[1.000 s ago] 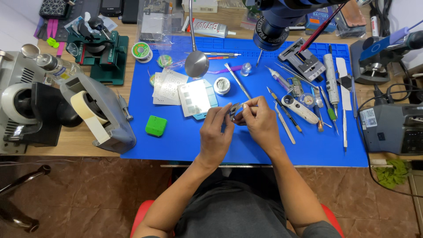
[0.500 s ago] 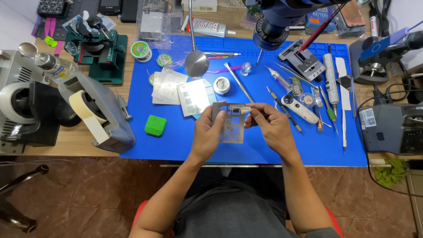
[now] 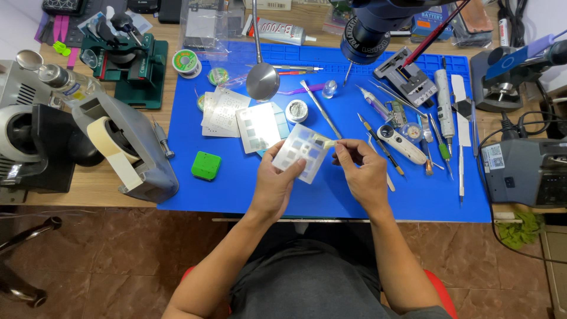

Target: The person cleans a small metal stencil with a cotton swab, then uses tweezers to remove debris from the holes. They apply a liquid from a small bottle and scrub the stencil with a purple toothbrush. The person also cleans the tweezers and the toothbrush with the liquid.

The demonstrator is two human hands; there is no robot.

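My left hand (image 3: 275,177) holds a thin square metal stencil plate (image 3: 303,152) by its lower left edge, tilted above the blue work mat (image 3: 236,195). My right hand (image 3: 360,168) pinches a small strip of pale tape (image 3: 326,142) at the plate's upper right corner. Both hands hover over the mat's front middle. More stencil plates (image 3: 260,125) lie flat on the mat just behind the left hand.
A grey tape dispenser (image 3: 127,150) and a green square block (image 3: 206,165) sit to the left. Tweezers, screwdrivers and a loupe (image 3: 401,143) lie at the right. A microscope head (image 3: 372,32) and a round mirror on a stalk (image 3: 263,81) stand behind. Machines flank both sides.
The hands have drawn slightly apart and the stencil plate, first edge-on between the fingers, now faces up and tilted. The right hand has moved to its upper right corner with tape.
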